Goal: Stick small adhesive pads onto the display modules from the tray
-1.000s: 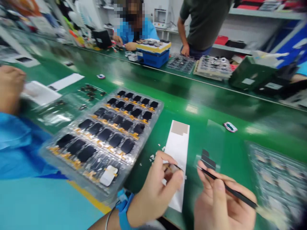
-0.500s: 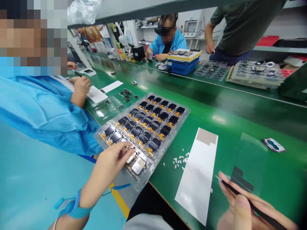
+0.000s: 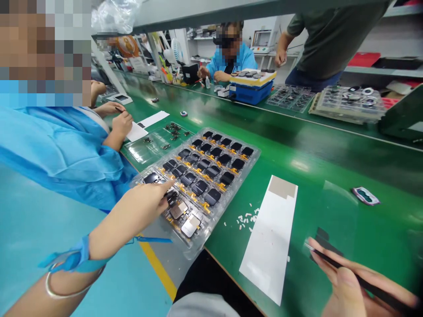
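Note:
My left hand (image 3: pixel 145 203) reaches over the near left corner of a clear plastic tray (image 3: pixel 246 169) that holds several small dark modules with orange tabs. Its fingers press together on one module (image 3: pixel 171 197) in the front rows. My right hand (image 3: pixel 350 281) is at the bottom right, closed around thin black tweezers (image 3: pixel 333 263) whose tip points left over dark strips (image 3: pixel 325 240) on a clear film. A long white backing sheet (image 3: pixel 271 237) lies between my hands.
A person in a blue coat (image 3: pixel 62 149) sits close on my left, working over white paper (image 3: pixel 137 131) and small parts. White scraps (image 3: pixel 246 219) lie by the tray. Across the green bench (image 3: pixel 313 145) stand a blue box (image 3: pixel 251 90), stacked trays (image 3: pixel 350 103) and two more people.
My left hand left the white sheet, swung left to the tray and now sits a little further into it. The view rose and turned left. The tweezers stayed in my right hand.

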The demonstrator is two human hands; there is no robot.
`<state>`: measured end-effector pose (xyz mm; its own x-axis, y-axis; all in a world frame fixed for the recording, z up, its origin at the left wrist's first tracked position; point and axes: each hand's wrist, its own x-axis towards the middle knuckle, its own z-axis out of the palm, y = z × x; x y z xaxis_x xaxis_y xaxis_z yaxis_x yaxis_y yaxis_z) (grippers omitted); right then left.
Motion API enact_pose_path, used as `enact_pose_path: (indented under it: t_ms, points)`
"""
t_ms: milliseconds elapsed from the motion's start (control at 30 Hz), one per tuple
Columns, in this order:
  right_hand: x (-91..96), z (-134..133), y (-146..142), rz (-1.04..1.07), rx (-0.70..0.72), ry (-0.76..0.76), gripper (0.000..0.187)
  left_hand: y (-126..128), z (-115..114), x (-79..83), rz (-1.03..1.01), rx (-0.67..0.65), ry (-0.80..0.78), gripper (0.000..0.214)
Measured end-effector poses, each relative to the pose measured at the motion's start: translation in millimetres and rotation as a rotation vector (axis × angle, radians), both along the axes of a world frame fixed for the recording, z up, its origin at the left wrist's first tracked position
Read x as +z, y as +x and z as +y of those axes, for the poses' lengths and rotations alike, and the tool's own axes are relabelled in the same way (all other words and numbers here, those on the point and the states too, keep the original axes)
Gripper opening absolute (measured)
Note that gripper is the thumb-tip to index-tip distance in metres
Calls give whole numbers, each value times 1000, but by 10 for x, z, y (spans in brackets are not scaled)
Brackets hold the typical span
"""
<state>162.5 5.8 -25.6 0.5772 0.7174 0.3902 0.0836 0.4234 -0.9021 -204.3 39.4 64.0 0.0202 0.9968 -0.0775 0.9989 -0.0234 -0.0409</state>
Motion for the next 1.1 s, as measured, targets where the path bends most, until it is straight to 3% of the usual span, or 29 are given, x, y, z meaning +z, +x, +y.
enact_pose_path:
  t_ms: [67, 133, 200, 267, 367, 467, 600, 833, 1100]
  points:
    - [102, -13, -77, 25, 15, 4, 20, 117, -40, 79, -112, -48, 46, 58]
    - [227, -45, -119, -3, 145, -44, 9, 331, -110, 115, -395, -176, 109, 65]
    - [342, -80, -116, -118, 271, -103, 11, 644, -185, 89, -729, -317, 132, 59]
    - [425, -110, -90, -321, 338, -154, 13, 1010, -248, 0, -998, -405, 80, 40]
    - [466, -134, -69, -585, 365, -157, 10, 1507, -293, -212, -1286, -374, -34, 19]
    - [413, -124, -85, -694, 320, -130, 19, 1799, -279, -440, -1485, -281, -218, 5]
    - [309, -104, -119, -751, 278, -149, 20, 1902, -225, -644, -1598, -208, -425, 12]
    - [320, -120, -114, -677, 286, -169, 15, 1932, -95, -700, -1615, -240, -378, 11]
    - [278, -68, -119, -961, 137, -35, 16, 1959, -81, -720, -1609, -206, -342, 18]
